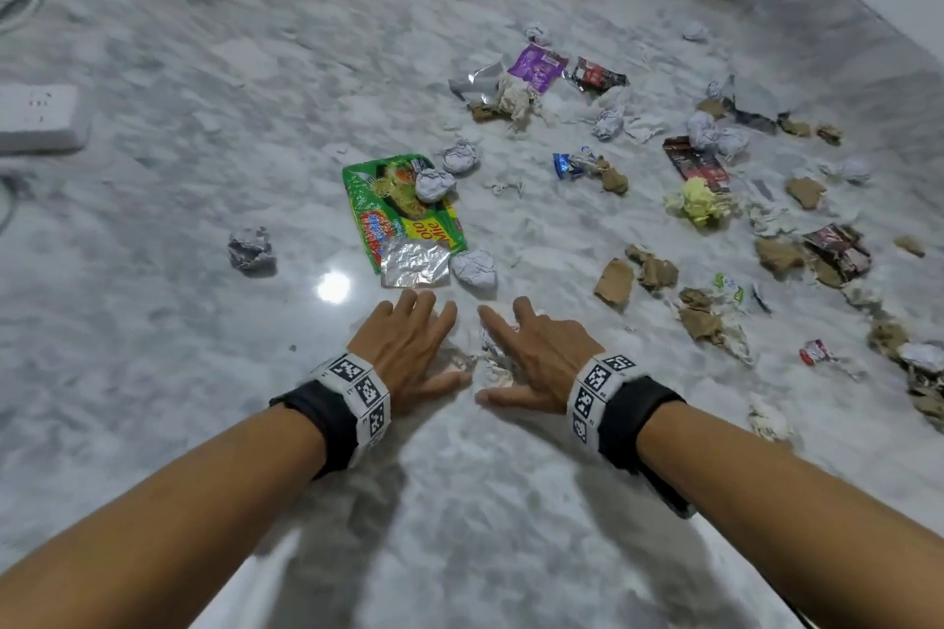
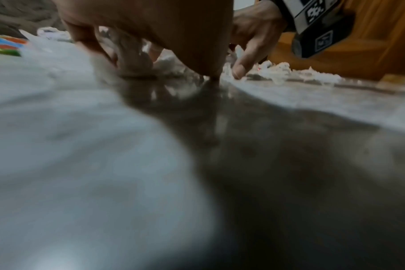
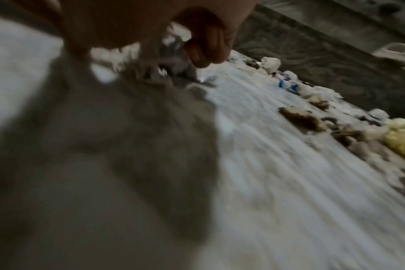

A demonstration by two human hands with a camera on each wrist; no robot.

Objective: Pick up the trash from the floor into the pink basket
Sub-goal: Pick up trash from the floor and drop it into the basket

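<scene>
Trash lies scattered over the marble floor [image 1: 204, 169]. My left hand [image 1: 434, 347] and right hand [image 1: 516, 358] rest on the floor side by side, fingers spread and thumbs pointing inward. Between them sits a small heap of torn white paper and foil scraps [image 1: 485, 363], touched from both sides. In the left wrist view the left hand's fingertips [image 2: 132, 60] press the floor, with the right hand [image 2: 250, 54] and scraps [image 2: 275, 71] beyond. The blurred right wrist view shows bent fingers [image 3: 197, 51] over the scraps [image 3: 164, 65]. No pink basket is in view.
Just ahead lie a green noodle wrapper [image 1: 398, 215], a foil piece [image 1: 416, 263] and a paper ball [image 1: 475, 271]. Another ball [image 1: 250, 248] sits left. Brown cardboard bits [image 1: 615, 281], yellow paper [image 1: 697, 202] and wrappers spread right. A white power strip [image 1: 38, 118] lies far left.
</scene>
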